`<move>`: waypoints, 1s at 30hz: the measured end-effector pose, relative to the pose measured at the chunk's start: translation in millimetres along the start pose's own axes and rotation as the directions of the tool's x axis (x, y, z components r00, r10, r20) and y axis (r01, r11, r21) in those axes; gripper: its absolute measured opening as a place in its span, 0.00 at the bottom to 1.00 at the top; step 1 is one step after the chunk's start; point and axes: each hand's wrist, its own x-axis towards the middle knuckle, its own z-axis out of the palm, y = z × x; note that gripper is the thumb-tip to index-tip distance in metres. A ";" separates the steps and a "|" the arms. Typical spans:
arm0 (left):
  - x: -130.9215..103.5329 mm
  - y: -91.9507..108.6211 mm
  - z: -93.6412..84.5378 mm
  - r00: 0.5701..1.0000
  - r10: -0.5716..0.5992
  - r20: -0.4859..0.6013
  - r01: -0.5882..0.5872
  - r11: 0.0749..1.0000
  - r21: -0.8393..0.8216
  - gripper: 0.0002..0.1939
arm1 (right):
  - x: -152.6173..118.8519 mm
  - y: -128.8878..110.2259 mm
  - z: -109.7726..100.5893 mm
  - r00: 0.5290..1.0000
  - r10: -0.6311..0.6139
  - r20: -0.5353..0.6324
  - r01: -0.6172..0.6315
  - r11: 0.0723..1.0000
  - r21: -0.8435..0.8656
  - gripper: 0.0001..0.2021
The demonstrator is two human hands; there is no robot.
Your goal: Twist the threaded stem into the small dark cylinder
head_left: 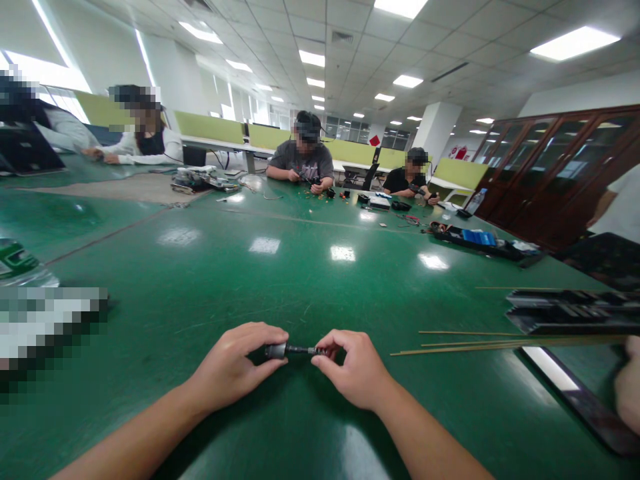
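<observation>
Low over the green table, a dark grey cylindrical part with a thin shaft (pixel 299 349) lies level between my two hands. My left hand (pixel 239 363) is closed around its thick cylinder end, thumb below and fingers above. At the other end, my right hand (pixel 356 367) pinches what looks like a small coil spring (pixel 323 352) on the shaft's tip. Part of the spring is hidden behind the right fingertips. The exact kind of the part is too small to make out.
Thin yellowish rods (pixel 450 346) and dark channel-like pieces (pixel 570 310) lie to the right, near a black tablet-like object (pixel 575 400) and another person's hand. A plastic bottle (pixel 25 263) is at left. Across the green table (pixel 300 287), several people sit among tools and parts.
</observation>
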 end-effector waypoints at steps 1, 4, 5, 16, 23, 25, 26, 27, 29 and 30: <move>0.1 -0.2 -0.1 1.000 0.001 0.001 -0.001 1.000 0.001 0.16 | 0.0 -0.1 0.1 1.000 0.000 -0.001 0.000 1.000 -0.001 0.03; 0.2 -0.6 -0.4 1.000 0.005 -0.003 -0.005 1.000 0.004 0.16 | 0.0 -0.6 -0.3 1.000 0.001 0.000 -0.001 1.000 -0.001 0.02; 0.2 -0.6 -0.4 1.000 0.006 -0.006 -0.006 1.000 0.006 0.16 | 0.1 -0.8 -0.5 1.000 0.002 0.001 -0.002 1.000 0.000 0.02; -0.2 -1.2 -3.2 1.000 0.006 -0.010 -0.007 1.000 -0.014 0.16 | 0.8 -0.7 -1.1 1.000 -0.006 -0.002 0.006 1.000 -0.005 0.03; -0.4 -1.7 -3.4 1.000 0.009 -0.011 -0.009 1.000 -0.019 0.16 | 0.7 -0.6 -1.0 1.000 -0.012 -0.012 0.012 1.000 -0.008 0.03; -0.3 -1.7 -3.7 1.000 0.011 -0.010 -0.011 1.000 -0.019 0.16 | 0.7 -0.4 -1.0 1.000 -0.011 -0.014 0.011 1.000 -0.010 0.03; -0.3 -1.7 -3.9 1.000 0.010 -0.009 -0.011 1.000 -0.018 0.15 | 0.7 -0.4 -1.1 1.000 -0.012 -0.012 0.012 1.000 -0.012 0.03; -0.2 -1.7 -4.0 1.000 0.009 -0.011 -0.009 1.000 -0.018 0.15 | 0.7 -0.5 -1.3 1.000 -0.011 -0.011 0.011 1.000 -0.013 0.03; 0.1 -1.9 -4.0 1.000 0.006 -0.012 -0.006 1.000 -0.019 0.16 | 0.8 -0.8 -1.8 1.000 -0.011 -0.011 0.011 1.000 -0.014 0.03; 0.3 -2.1 -4.0 1.000 0.005 -0.012 -0.005 1.000 -0.019 0.16 | 0.8 -1.0 -2.0 1.000 -0.010 -0.010 0.010 1.000 -0.013 0.03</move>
